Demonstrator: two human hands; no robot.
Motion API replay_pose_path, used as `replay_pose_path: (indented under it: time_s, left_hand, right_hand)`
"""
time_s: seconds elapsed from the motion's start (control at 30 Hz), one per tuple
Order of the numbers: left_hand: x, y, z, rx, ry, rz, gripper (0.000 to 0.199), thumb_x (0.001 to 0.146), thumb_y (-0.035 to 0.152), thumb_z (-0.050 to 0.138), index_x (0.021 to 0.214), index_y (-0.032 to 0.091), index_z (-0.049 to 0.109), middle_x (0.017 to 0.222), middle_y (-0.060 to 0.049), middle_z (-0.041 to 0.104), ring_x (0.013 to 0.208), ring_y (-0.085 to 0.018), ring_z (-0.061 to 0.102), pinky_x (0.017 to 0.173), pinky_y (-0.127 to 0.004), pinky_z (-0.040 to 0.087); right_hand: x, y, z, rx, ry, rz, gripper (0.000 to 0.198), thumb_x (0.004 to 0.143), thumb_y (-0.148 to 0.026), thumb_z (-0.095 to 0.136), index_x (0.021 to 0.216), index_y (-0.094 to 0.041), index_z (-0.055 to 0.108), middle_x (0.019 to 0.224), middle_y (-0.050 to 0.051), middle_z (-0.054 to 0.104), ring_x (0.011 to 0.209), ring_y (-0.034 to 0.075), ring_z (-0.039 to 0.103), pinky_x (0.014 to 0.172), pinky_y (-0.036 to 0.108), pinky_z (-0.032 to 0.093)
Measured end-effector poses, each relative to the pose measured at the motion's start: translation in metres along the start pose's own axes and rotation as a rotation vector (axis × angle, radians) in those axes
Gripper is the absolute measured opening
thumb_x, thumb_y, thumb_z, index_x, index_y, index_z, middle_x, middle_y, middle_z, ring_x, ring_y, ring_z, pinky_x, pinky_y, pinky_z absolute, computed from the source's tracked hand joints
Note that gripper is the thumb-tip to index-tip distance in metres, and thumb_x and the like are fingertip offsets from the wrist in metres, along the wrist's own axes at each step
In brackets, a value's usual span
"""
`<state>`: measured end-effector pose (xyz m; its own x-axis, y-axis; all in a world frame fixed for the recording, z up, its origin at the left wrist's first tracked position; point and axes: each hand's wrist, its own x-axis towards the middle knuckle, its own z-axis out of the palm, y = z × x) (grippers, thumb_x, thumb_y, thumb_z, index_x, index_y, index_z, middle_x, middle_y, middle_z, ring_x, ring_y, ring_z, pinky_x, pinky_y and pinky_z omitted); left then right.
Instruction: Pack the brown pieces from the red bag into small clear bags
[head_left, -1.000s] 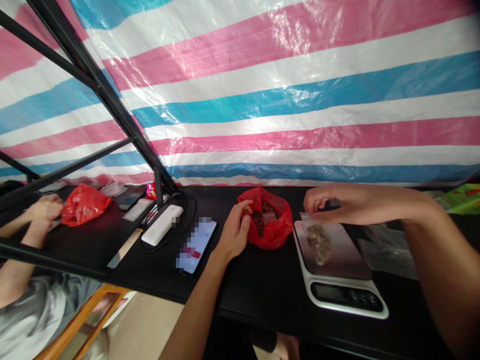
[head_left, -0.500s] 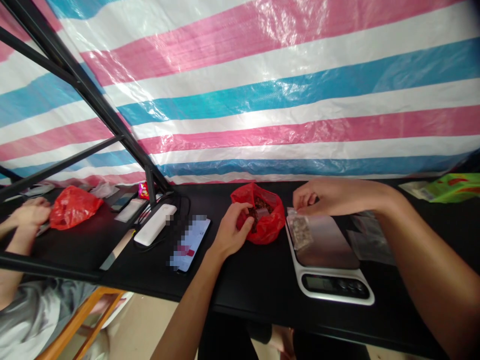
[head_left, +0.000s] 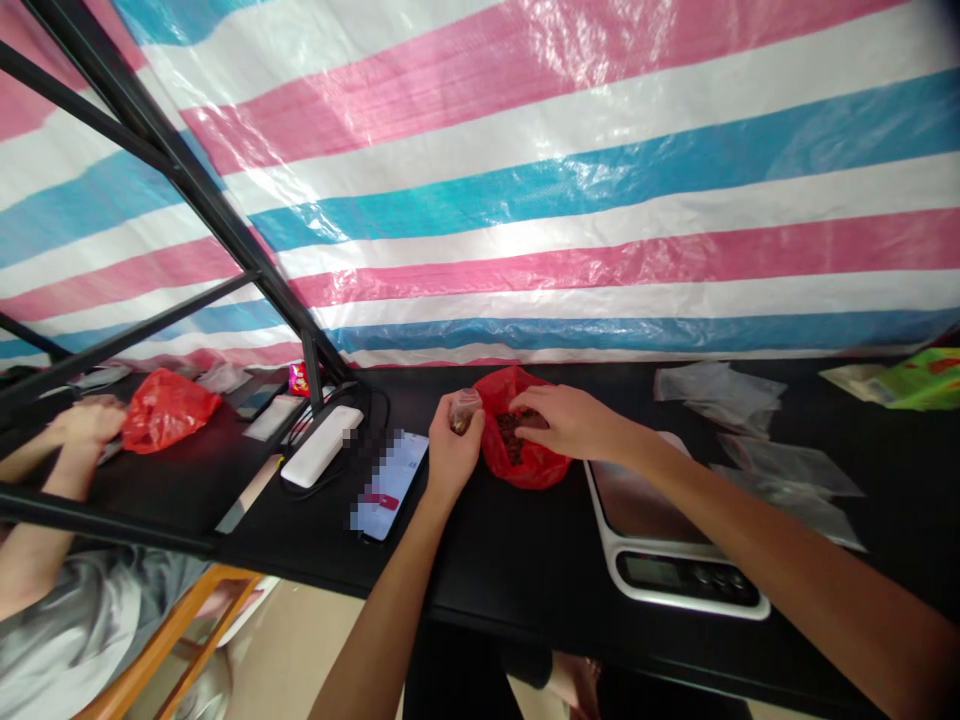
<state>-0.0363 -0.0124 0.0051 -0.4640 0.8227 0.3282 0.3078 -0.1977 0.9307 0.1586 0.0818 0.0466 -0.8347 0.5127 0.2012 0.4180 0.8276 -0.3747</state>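
Note:
My left hand (head_left: 456,445) is closed on a small clear zip bag (head_left: 466,402), held upright at the left rim of the red plastic bag (head_left: 551,470). Something brownish shows inside the zip bag. Over the red bag's mouth is my right hand (head_left: 566,420), its fingers reaching down to the small brown pieces (head_left: 510,435) in it. Thumb and forefinger look apart; the other fingertips are partly hidden. Beneath my right forearm stands a white kitchen scale (head_left: 622,575) with a metal plate, and nothing shows on the visible part of that plate.
Flat clear bags (head_left: 720,395) lie right of the scale, near a green packet (head_left: 922,380). Left of my arm are a phone (head_left: 390,490) and a white power strip (head_left: 322,448). Beyond a black metal frame (head_left: 217,225), another person's hands (head_left: 90,425) rest beside a second red bag (head_left: 169,410).
The small zip bag has left the scale plate and is now in my left hand. My right hand has moved left from the scale to the red bag's mouth. The view has shifted slightly.

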Motion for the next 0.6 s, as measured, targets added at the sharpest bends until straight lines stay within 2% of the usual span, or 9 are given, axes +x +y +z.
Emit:
replay_pose_path:
  time_s: [0.07,0.17,0.23,0.37,0.5,0.6]
  left_hand:
    - [0.000,0.000,-0.002,0.161,0.026,-0.026,0.016,0.088,0.030,0.068,0.102,0.023,0.065,0.086,0.001,0.071,0.077,-0.018,0.066,0.077,-0.028,0.050]
    - [-0.005,0.000,-0.003,0.383,-0.036,-0.085,0.008,0.091,0.029,0.065,0.098,0.026,0.065,0.077,0.002,0.070,0.071,-0.019,0.066,0.071,-0.028,0.046]
    - [-0.008,0.001,-0.002,0.429,-0.092,-0.088,0.006,0.092,0.030,0.064,0.097,0.027,0.064,0.075,0.002,0.069,0.070,-0.019,0.066,0.069,-0.028,0.043]
    - [-0.007,-0.003,0.003,0.220,-0.125,-0.076,0.007,0.092,0.031,0.065,0.094,0.024,0.064,0.078,0.003,0.068,0.071,-0.016,0.064,0.071,-0.026,0.045]
    - [-0.001,-0.012,0.008,-0.144,-0.080,-0.236,0.014,0.083,0.027,0.072,0.094,0.020,0.068,0.081,0.001,0.069,0.074,-0.015,0.064,0.075,-0.027,0.050]
    - [0.002,-0.016,0.009,-0.243,-0.041,-0.313,0.019,0.081,0.029,0.071,0.097,0.019,0.070,0.082,0.000,0.071,0.074,-0.016,0.066,0.076,-0.029,0.053]
  right_hand:
    - [-0.002,0.006,0.002,-0.123,-0.108,0.018,0.030,0.093,-0.031,0.073,0.122,-0.023,0.072,0.117,0.009,0.075,0.103,0.030,0.074,0.090,0.039,0.055]
    - [-0.003,0.008,0.004,-0.145,-0.112,0.043,0.032,0.091,-0.026,0.074,0.123,-0.023,0.073,0.125,0.011,0.071,0.105,0.030,0.073,0.088,0.037,0.055]
    - [-0.003,0.006,0.005,-0.124,-0.106,0.073,0.031,0.092,-0.021,0.073,0.123,-0.022,0.073,0.126,0.011,0.069,0.104,0.029,0.073,0.087,0.035,0.056]
    - [0.000,0.003,0.010,-0.025,-0.132,0.058,0.029,0.091,-0.013,0.069,0.118,-0.020,0.075,0.119,0.011,0.068,0.101,0.026,0.072,0.090,0.034,0.054]
    - [0.002,0.001,0.021,0.113,-0.055,0.073,0.025,0.091,-0.015,0.069,0.113,-0.019,0.077,0.117,0.012,0.069,0.102,0.027,0.070,0.094,0.037,0.053]
    - [0.004,-0.002,0.030,0.215,0.001,0.129,0.023,0.089,-0.017,0.070,0.111,-0.019,0.078,0.114,0.012,0.072,0.104,0.028,0.070,0.097,0.040,0.052]
